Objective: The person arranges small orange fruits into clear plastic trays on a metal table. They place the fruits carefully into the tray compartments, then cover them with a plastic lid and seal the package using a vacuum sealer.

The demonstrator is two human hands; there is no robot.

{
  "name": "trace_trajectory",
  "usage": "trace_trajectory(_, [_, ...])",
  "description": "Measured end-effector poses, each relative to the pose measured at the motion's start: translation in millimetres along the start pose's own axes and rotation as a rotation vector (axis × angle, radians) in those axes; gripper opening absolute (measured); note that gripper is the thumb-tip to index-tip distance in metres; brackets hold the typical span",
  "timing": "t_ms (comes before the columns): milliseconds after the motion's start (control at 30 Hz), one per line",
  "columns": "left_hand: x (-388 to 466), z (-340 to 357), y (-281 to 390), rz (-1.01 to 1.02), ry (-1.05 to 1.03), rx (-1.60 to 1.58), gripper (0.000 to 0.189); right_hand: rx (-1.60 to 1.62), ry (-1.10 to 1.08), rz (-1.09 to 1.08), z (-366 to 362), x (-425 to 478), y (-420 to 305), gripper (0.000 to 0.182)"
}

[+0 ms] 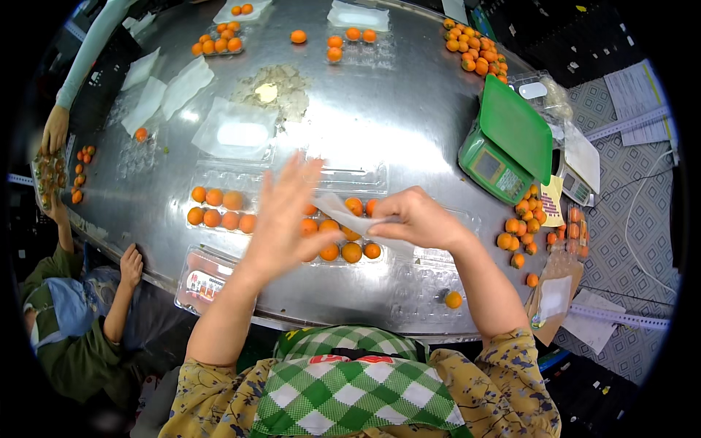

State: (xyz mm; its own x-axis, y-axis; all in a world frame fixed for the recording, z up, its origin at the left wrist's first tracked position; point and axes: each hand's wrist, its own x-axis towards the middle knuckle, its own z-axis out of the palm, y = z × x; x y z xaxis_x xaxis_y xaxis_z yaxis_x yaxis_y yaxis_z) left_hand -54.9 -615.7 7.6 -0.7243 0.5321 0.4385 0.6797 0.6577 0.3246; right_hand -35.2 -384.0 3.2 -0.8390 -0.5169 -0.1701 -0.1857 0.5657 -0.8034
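Observation:
My right hand [419, 216] is closed on a thin white sheet [358, 223], which droops over a transparent plastic tray of persimmons [351, 252] in front of me. Blurred by motion, my left hand [290, 219] hovers with fingers spread over the left end of that tray, close to the sheet. It covers part of the fruit. To its left, two rows of persimmons [214, 197] sit in another transparent tray. A closed, labelled fruit pack [202, 276] lies near the table's front edge. Right of centre, a single persimmon [453, 299] rests beside a transparent tray [408, 287].
A green scale [506, 139] stands at the right, with loose persimmons [523, 224] before it and a pile [476, 49] behind. White sheets [186, 85] and trays lie across the metal table [378, 93]. At the left, co-workers' hands [56, 128] hold a fruit pack [49, 175].

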Motion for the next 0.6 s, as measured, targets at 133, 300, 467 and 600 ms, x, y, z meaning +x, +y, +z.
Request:
trace_trajectory(133, [-4.1,-0.6,24.2,-0.127,-0.252,-0.514,0.043,0.151,0.121,-0.121,2.6,3.5,-33.1,0.021])
trace_trajectory(300, [-13.3,-9.0,26.0,-0.413,-0.442,-0.76,0.023,0.159,0.114,0.019,-6.8,-11.5,-31.2,0.018])
trace_trajectory(467, [-21.1,-2.1,33.5,-0.346,-0.354,-0.973,0.017,-0.054,0.169,-0.118,10.0,-18.0,-49.6,0.02])
trace_trajectory(600, [-31.7,-4.6,42.0,-0.495,-0.352,-1.31,0.022,-0.041,0.186,-0.189,12.1,-24.8,-61.2,0.02])
